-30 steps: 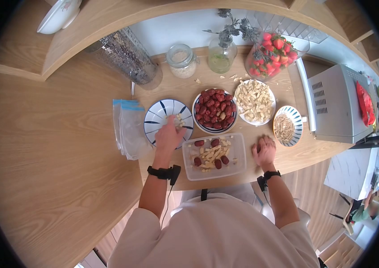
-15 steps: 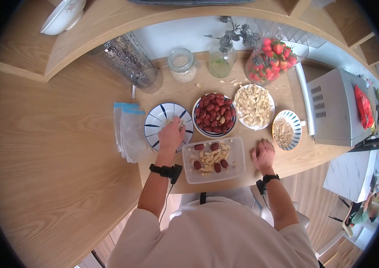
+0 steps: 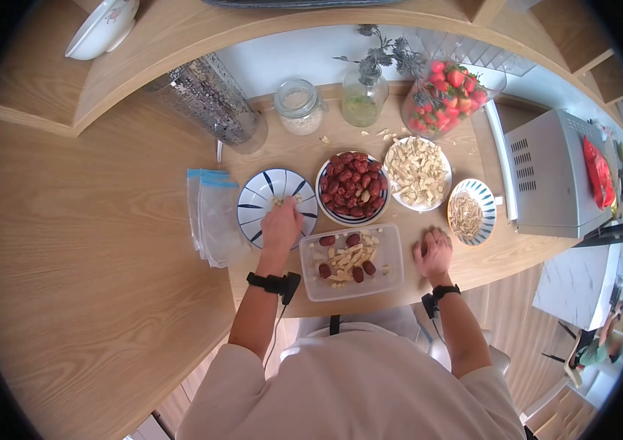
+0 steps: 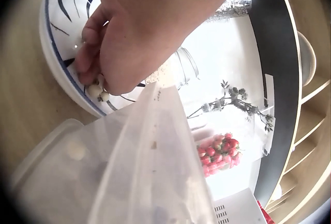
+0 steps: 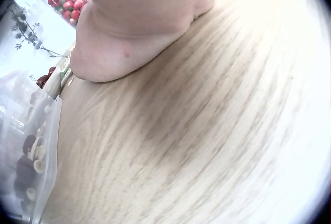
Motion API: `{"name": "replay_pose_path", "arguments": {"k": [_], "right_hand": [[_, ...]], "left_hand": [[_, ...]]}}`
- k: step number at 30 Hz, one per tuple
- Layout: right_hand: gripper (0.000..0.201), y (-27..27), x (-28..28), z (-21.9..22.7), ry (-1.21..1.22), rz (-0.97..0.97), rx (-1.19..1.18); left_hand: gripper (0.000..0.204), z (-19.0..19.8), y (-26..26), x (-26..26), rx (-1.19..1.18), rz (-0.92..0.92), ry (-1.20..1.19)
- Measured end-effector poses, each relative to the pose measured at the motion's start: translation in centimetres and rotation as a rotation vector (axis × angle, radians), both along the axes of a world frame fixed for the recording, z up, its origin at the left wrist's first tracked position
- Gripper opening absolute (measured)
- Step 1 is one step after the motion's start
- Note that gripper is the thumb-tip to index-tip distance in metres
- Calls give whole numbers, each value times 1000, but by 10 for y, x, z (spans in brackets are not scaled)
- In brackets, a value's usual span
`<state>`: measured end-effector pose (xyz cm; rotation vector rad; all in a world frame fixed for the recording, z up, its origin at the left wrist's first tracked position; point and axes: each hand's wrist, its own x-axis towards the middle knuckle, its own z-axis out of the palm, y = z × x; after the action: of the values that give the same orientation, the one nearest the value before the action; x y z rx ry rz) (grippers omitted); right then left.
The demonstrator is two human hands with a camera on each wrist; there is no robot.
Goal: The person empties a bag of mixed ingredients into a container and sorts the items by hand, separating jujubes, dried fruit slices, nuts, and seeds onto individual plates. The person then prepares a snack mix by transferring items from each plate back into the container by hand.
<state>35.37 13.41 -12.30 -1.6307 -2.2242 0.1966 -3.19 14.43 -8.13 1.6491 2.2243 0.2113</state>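
Note:
In the head view my left hand is over the blue-striped plate, among a few small pale lotus seeds. The left wrist view shows its fingers curled in and pinching at lotus seeds by the plate's rim. A clear plastic box stands between my hands, holding several red dates and pale sliced pieces. My right hand rests on the table right of the box, fingers loosely bent, holding nothing that shows.
Behind the box are a bowl of red dates, a plate of pale slices and a bowl of thin strips. Zip bags lie left. A glass jar, vase and strawberry container line the back; a grey appliance stands right.
My left hand has drawn slightly back toward me within the plate, and its fingers have come together over the seeds. The right hand stays in place. The head view shifted a little.

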Motion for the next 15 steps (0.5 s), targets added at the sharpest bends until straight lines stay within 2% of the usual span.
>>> {"name": "replay_pose_path", "arguments": {"k": [4, 6, 13, 15], "right_hand": [[23, -1, 4, -5, -15, 1, 12], [30, -2, 6, -6, -53, -12, -94], [30, -1, 7, -6, -59, -15, -95], [29, -1, 7, -4, -45, -29, -171]], "left_hand": [[16, -6, -5, -2, 33, 9, 2], [16, 3, -7, 0, 15, 17, -8], [14, 10, -11, -4, -8, 33, 3], [14, 12, -11, -6, -16, 40, -20]]}}
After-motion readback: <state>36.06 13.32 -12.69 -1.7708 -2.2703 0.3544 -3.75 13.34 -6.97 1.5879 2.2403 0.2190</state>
